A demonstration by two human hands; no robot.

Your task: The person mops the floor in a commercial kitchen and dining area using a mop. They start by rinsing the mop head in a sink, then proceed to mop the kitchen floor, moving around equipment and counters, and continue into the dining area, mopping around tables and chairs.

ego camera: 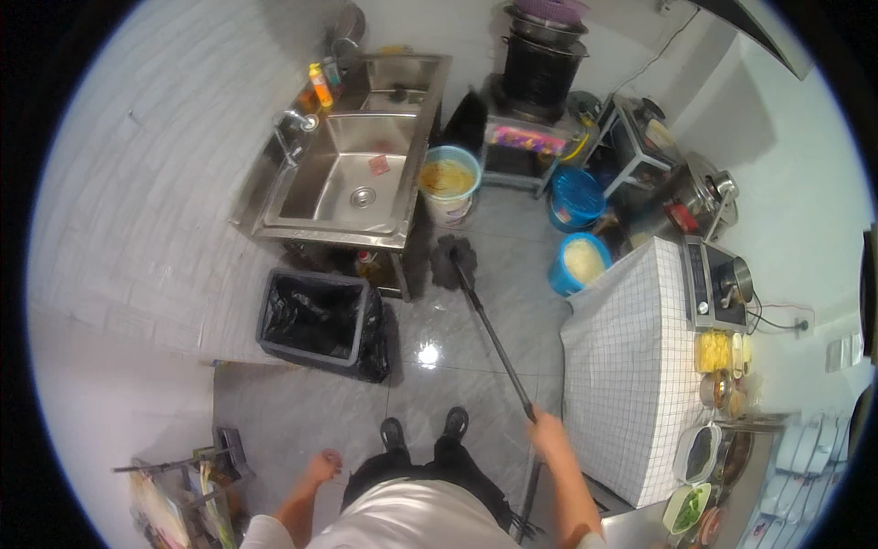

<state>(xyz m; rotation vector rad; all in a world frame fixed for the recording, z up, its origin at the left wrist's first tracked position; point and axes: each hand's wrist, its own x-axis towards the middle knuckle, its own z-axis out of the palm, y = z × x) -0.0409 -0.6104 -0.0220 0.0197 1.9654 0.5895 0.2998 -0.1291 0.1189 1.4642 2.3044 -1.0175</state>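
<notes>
My right hand (547,429) is closed around the dark handle of a mop (495,336), to the right of my legs. The shaft slants up and left to a dark, shaggy mop head (453,263), which rests on the grey tiled floor (446,384) beside the sink stand. My left hand (327,465) hangs at the lower left, holding nothing that I can see; its fingers look partly curled. A bin with a black liner (312,319) stands ahead of that hand.
A steel double sink (363,185) is at the upper left, with a white bucket (449,206) beside it. Blue buckets (564,280) and a checkered-cloth-covered table (617,384) bound the right side. A stand with stacked pots (538,75) is at the back.
</notes>
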